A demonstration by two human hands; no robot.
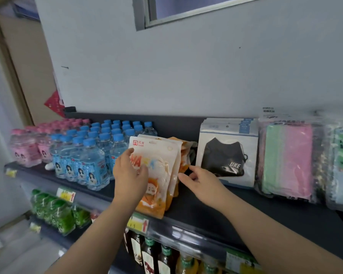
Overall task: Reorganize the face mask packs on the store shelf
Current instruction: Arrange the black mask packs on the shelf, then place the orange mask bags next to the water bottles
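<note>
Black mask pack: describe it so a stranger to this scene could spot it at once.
On the dark upper shelf, look right of the orange-and-white packs. The black mask pack leans there, alone in showing a black mask lettered UKE.

Soft even light, blurred, edges bowed
</note>
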